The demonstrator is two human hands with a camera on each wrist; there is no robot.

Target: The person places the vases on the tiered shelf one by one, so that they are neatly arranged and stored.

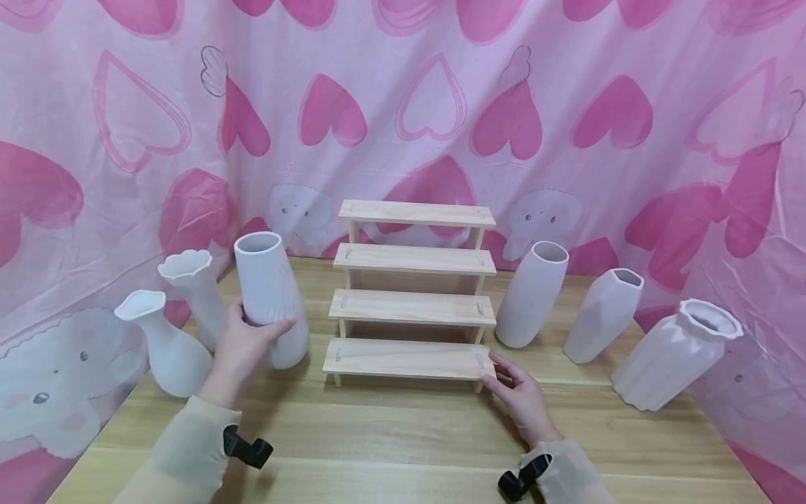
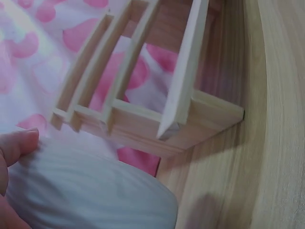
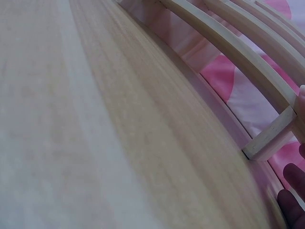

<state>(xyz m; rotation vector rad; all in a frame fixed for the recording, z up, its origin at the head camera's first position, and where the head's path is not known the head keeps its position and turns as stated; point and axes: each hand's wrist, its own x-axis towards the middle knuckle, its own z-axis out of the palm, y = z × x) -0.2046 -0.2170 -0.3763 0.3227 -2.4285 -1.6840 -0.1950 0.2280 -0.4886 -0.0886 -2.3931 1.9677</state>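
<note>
My left hand (image 1: 242,346) grips a tall white vase (image 1: 267,287) with a finely rippled surface, left of a four-step wooden display stand (image 1: 409,358). In the left wrist view the thumb (image 2: 24,143) lies along the side of this vase (image 2: 95,186), and the stand (image 2: 176,109) rises beyond it. My right hand (image 1: 519,399) holds the right end of the stand's lowest step, its thumb at the front edge. The right wrist view shows this step (image 3: 238,55) with a few fingertips (image 3: 293,174) below its end.
Left of my left hand are a wavy-necked white vase (image 1: 173,357) and a scalloped-rim one (image 1: 198,294). Right of the stand are a tapered vase (image 1: 529,301), a faceted one (image 1: 601,318) and a ribbed one (image 1: 670,360). A pink heart-print curtain (image 1: 403,105) surrounds the wooden table (image 1: 390,448).
</note>
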